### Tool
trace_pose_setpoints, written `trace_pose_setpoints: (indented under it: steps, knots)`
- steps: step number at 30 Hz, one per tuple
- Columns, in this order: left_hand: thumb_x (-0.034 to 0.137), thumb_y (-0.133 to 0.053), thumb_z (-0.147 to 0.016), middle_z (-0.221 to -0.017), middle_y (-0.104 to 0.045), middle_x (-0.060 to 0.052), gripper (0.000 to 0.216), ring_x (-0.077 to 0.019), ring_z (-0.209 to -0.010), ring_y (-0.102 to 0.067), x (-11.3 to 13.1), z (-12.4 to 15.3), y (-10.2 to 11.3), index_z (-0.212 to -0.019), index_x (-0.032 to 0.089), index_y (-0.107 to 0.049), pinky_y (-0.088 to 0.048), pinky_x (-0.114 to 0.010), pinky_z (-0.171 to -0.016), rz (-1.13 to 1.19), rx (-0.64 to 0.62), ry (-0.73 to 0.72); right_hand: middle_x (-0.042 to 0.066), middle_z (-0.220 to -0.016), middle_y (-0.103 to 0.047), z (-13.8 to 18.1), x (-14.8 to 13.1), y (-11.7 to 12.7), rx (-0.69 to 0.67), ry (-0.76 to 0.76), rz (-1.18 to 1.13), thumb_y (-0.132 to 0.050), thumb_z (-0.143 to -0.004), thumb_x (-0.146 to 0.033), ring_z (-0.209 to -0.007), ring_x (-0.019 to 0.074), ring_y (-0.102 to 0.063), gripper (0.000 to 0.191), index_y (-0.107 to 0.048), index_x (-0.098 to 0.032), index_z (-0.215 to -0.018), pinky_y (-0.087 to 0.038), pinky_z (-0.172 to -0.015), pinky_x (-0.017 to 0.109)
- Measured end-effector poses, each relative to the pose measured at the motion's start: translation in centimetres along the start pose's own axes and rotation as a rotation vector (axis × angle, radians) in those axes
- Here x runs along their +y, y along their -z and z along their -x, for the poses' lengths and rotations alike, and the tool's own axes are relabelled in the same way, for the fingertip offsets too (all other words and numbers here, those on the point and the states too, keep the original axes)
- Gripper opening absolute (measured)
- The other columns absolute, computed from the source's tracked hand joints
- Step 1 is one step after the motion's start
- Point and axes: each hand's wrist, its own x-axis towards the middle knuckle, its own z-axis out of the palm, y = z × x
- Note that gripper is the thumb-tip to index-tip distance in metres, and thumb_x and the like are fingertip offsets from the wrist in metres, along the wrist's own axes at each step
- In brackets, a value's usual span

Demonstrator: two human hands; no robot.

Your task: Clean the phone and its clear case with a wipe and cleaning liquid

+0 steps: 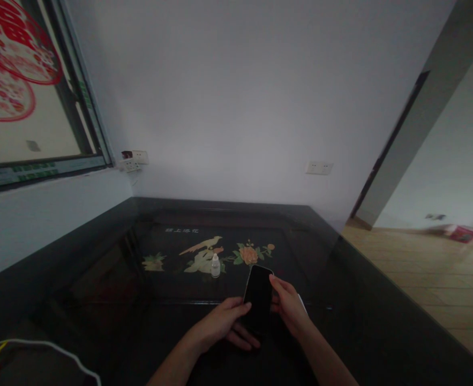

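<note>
Phone (258, 298) gripped by both hands, left hand (224, 323) and right hand (289, 306) fingers closed on its edges; dropper bottle (216, 266) at 11 o'clock risks tipping if nudged.

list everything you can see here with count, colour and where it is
phone: 1, black, dark screen, held over the table between both hands
small bottle: 1, clear with white cap, standing on the table beyond the phone
table: 1, black and glossy, with a bird and flower picture in the middle
wall sockets: 3 or so, white, one on the back wall, the others in the left corner
window: 1, dark frame, red paper decoration, upper left
cable: 1, white, bottom left
red box: 1, on the wooden floor far right
left hand: 1, holding the phone's left edge
right hand: 1, holding the phone's right edge
</note>
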Motion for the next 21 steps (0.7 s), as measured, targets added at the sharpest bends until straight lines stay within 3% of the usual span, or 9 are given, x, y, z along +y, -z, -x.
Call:
trace_pose_setpoints:
  steps: [2,5,12,17,21]
  knots:
    - [0.045,-0.077,-0.081,-0.130,-0.063,-0.018,0.062,-0.0338,-0.105,-0.072,0.4,0.9,0.2,-0.132,0.020,-0.053,-0.058,-0.045,-0.084,0.031,-0.179,-0.005,0.005,-0.076,-0.077,-0.1,0.0,0.0,-0.016,-0.002,-0.031,-0.078,-0.086,-0.044,-0.057,0.0162,-0.073,0.031,-0.069,-0.016,-0.097,-0.055,-0.046,0.021]
    - [0.040,-0.079,-0.082,-0.141,-0.056,-0.019,0.060,-0.0361,-0.120,-0.066,0.8,1.7,0.4,-0.133,0.021,-0.053,-0.052,-0.051,-0.097,0.067,-0.259,-0.038,0.004,-0.074,-0.077,-0.2,-0.1,-0.2,-0.052,-0.035,-0.078,-0.080,-0.084,-0.045,-0.055,0.0155,-0.072,0.033,-0.070,-0.016,-0.097,-0.052,-0.045,0.020]
    - [0.047,-0.077,-0.084,-0.128,-0.067,-0.021,0.059,-0.0351,-0.116,-0.069,0.5,1.1,0.5,-0.129,0.016,-0.054,-0.051,-0.050,-0.101,0.056,-0.121,-0.063,0.007,-0.081,-0.079,0.0,-0.1,-0.3,-0.195,-0.058,-0.158,-0.084,-0.079,-0.047,-0.069,0.0173,-0.074,0.037,-0.072,-0.013,-0.089,-0.057,-0.062,0.024]
    - [0.047,-0.076,-0.083,-0.126,-0.068,-0.022,0.062,-0.0340,-0.110,-0.072,0.0,0.3,0.6,-0.130,0.015,-0.050,-0.053,-0.048,-0.097,0.032,-0.044,-0.082,0.010,-0.093,-0.079,0.5,-0.6,-0.3,-0.296,-0.054,-0.111,-0.084,-0.080,-0.043,-0.081,0.0198,-0.075,0.036,-0.073,-0.013,-0.098,-0.056,-0.071,0.028]
    - [0.049,-0.073,-0.086,-0.119,-0.071,-0.022,0.057,-0.0310,-0.101,-0.075,-0.5,-0.3,0.8,-0.125,0.014,-0.050,-0.056,-0.047,-0.093,0.051,0.022,-0.126,0.012,-0.107,-0.077,1.1,-0.8,-0.1,-0.503,-0.076,-0.066,-0.082,-0.083,-0.037,-0.099,0.0239,-0.074,0.038,-0.070,-0.014,-0.112,-0.056,-0.086,0.034]
